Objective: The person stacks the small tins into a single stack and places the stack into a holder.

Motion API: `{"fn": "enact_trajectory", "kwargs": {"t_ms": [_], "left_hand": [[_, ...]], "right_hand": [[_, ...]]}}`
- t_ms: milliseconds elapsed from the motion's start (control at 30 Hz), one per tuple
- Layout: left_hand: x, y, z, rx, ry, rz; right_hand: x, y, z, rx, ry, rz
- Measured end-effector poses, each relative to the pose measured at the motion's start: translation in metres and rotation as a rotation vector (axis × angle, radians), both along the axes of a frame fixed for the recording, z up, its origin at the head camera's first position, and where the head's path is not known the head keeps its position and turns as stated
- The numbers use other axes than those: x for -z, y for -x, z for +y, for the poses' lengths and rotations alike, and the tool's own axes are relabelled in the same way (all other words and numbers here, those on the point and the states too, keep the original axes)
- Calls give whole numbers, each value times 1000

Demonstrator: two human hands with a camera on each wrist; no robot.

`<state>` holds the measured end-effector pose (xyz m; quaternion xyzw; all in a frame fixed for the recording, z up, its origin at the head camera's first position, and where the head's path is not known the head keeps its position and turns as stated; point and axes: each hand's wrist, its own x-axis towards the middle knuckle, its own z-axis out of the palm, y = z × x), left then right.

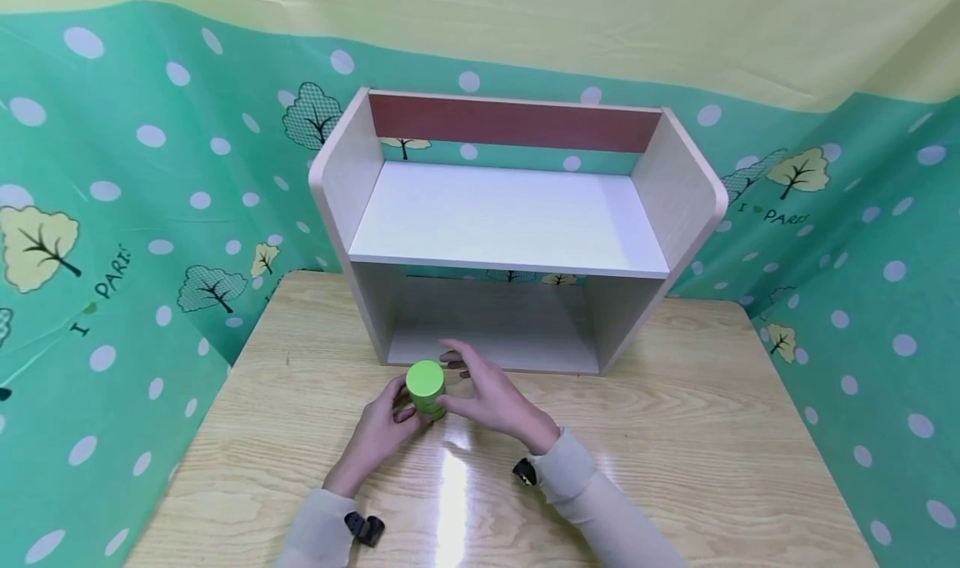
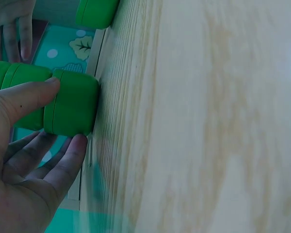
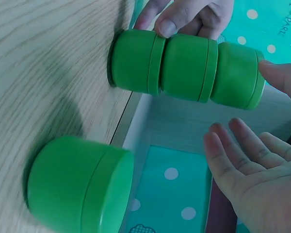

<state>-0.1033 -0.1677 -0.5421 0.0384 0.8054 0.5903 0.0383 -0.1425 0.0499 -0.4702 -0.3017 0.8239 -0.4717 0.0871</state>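
Observation:
Three green lidded jars stand upright in a stack on the table; the top jar [image 1: 425, 379] shows its flat lid in the head view. My left hand [image 1: 381, 430] holds the stack low down from the left, thumb near the lid of the bottom jar [image 3: 133, 60], fingers on the other side. On the right, my right hand [image 1: 491, 391] has its fingers spread, with the thumb at the top jar's lid edge and the fingers off the jars. A separate green jar [image 3: 70, 184] sits on the table nearby, hidden in the head view.
A white two-level shelf unit [image 1: 510, 218] with a reddish back strip stands just behind the hands. The wood-grain table [image 1: 712, 434] extends to both sides. A green dotted curtain [image 1: 105, 151] hangs around the back and sides.

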Motion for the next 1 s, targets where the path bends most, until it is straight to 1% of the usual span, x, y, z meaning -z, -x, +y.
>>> {"fn": "enact_trajectory", "kwargs": {"t_ms": [100,367,567,700,1000], "left_hand": [[0,0,0,2,4,0],[0,0,0,-5,11,-5],[-1,0,1,-4,4,6],[-1,1,0,-2,5,0],[-2,0,0,-1,11,-28]], "right_hand": [[2,-1,7,15,12,3],[8,-4,29,60,16,48],[13,-8,44,120,17,31],[18,-11,53,157,6,20],[31,-17,71,190,-10,19]]}}
